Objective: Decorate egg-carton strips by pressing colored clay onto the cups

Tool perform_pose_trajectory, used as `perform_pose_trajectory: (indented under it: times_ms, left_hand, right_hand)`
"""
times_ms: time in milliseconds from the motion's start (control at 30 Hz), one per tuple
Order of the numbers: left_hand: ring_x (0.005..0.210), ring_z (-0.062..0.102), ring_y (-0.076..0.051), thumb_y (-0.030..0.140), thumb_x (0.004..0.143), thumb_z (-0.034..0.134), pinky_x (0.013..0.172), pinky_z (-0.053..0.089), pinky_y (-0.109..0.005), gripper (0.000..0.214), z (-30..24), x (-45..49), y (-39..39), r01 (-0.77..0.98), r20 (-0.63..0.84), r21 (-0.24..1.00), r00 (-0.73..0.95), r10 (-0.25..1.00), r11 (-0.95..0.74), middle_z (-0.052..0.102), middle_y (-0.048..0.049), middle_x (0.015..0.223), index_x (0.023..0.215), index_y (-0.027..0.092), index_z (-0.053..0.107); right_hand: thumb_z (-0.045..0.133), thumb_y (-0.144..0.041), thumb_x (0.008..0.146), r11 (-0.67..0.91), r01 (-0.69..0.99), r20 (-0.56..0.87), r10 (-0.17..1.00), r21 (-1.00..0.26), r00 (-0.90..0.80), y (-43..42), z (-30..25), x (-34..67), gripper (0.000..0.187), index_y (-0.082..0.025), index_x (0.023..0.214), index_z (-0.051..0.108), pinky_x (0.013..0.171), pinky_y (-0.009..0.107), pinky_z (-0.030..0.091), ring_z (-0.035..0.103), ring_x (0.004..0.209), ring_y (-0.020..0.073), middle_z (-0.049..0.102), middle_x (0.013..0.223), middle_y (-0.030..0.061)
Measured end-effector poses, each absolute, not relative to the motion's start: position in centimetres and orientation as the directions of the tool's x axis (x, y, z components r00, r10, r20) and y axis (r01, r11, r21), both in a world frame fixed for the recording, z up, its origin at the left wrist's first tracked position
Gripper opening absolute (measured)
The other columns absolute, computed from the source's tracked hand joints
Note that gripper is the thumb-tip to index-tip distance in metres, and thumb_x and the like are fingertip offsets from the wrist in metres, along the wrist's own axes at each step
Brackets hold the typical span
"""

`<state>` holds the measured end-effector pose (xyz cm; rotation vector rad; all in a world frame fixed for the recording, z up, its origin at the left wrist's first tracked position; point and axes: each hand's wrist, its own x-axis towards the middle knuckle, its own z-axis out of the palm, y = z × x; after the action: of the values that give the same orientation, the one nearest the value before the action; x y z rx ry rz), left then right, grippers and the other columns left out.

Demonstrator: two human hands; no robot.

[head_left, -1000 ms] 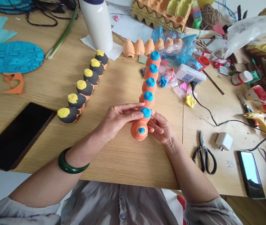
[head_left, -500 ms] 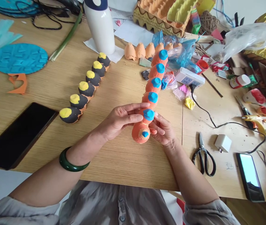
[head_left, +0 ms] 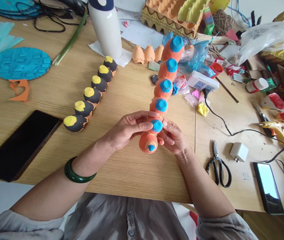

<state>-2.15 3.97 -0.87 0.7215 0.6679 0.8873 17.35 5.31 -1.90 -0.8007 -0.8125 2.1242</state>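
Between my two hands is an orange egg-carton strip (head_left: 163, 88), a row of several bumps with blue clay on their tips. My left hand (head_left: 129, 129) grips it from the left near its close end, thumb and fingers on the second bump. On the other side my right hand (head_left: 173, 136) pinches the same bump, its lower fingers partly under the strip. The far end is tilted up off the table. The nearest bump carries only a small blue dab. To the left lies a black egg-carton strip (head_left: 92, 96) with yellow clay tips.
A white bottle (head_left: 107, 33), an unpainted carton strip (head_left: 149, 54) and stacked egg trays (head_left: 167, 20) stand at the back. To the right are a power strip (head_left: 203, 81), scissors (head_left: 218, 163), a white charger (head_left: 239, 152) and a phone (head_left: 268, 186). A black tablet (head_left: 22, 143) lies left.
The far end of the orange strip has risen toward the camera and now covers more of the unpainted strip behind. Both hands keep their hold in nearly the same place.
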Motion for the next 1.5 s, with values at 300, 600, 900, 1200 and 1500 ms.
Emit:
perform_pose_trajectory:
  times_ms: [300, 600, 900, 1200, 1500]
  left_hand:
    - [0.098, 0.079, -0.028, 0.044, 0.086, 0.080, 0.084, 0.066, -0.040, 0.037, -1.3, -2.2, 3.8, -0.428, -0.217, 0.809, 0.418, 0.882, 0.402, 0.081, -0.0068, 0.117, 0.121, 0.031, 0.081]
    - [0.104, 0.078, -0.025, 0.031, 0.078, 0.091, 0.092, 0.065, -0.039, 0.034, -0.9, -1.7, 3.9, -0.420, -0.204, 0.842, 0.335, 0.920, 0.339, 0.082, -0.0045, 0.114, 0.112, 0.028, 0.083]
    - [0.103, 0.077, -0.020, 0.034, 0.079, 0.092, 0.094, 0.063, -0.032, 0.033, -1.3, -1.6, 4.1, -0.360, -0.167, 0.898, 0.247, 0.954, 0.251, 0.083, -0.0036, 0.109, 0.111, 0.027, 0.083]
    - [0.100, 0.073, -0.017, 0.041, 0.085, 0.087, 0.082, 0.059, -0.025, 0.031, -1.8, -1.5, 4.1, -0.392, -0.155, 0.885, 0.258, 0.954, 0.250, 0.080, -0.0036, 0.112, 0.112, 0.026, 0.082]
    - [0.083, 0.070, -0.015, 0.042, 0.079, 0.089, 0.066, 0.056, -0.024, 0.038, -1.7, -1.7, 4.3, -0.442, -0.218, 0.829, 0.311, 0.925, 0.344, 0.076, -0.0034, 0.098, 0.109, 0.021, 0.078]
  right_hand:
    - [0.087, -0.051, 0.078, -0.549, -0.391, -0.301, 0.788, -0.739, -0.537, 5.3, -2.4, 17.4, 0.037, -0.023, 0.084, 0.063, 0.047, 0.021, 0.050, 0.016, 0.032, 0.0039, 0.040, 0.038, -0.0176]
    - [0.090, -0.048, 0.075, -0.536, -0.413, -0.310, 0.810, -0.736, -0.499, 5.2, -2.0, 17.1, 0.037, -0.021, 0.087, 0.069, 0.049, 0.020, 0.053, 0.018, 0.033, 0.0032, 0.047, 0.040, -0.0164]
    - [0.092, -0.049, 0.076, -0.393, -0.377, -0.293, 0.909, -0.839, -0.297, 4.6, -1.6, 16.3, 0.041, -0.020, 0.088, 0.066, 0.050, 0.023, 0.057, 0.027, 0.036, 0.0036, 0.052, 0.049, -0.0140]
    - [0.093, -0.048, 0.076, -0.328, -0.384, -0.246, 0.937, -0.863, -0.249, 4.4, -1.8, 16.1, 0.041, -0.019, 0.085, 0.065, 0.047, 0.023, 0.058, 0.033, 0.036, 0.0026, 0.058, 0.054, -0.0119]
    - [0.093, -0.051, 0.074, -0.285, -0.359, -0.218, 0.952, -0.889, -0.215, 4.0, -1.9, 15.7, 0.046, -0.022, 0.082, 0.058, 0.045, 0.023, 0.057, 0.044, 0.032, 0.0049, 0.061, 0.050, -0.0122]
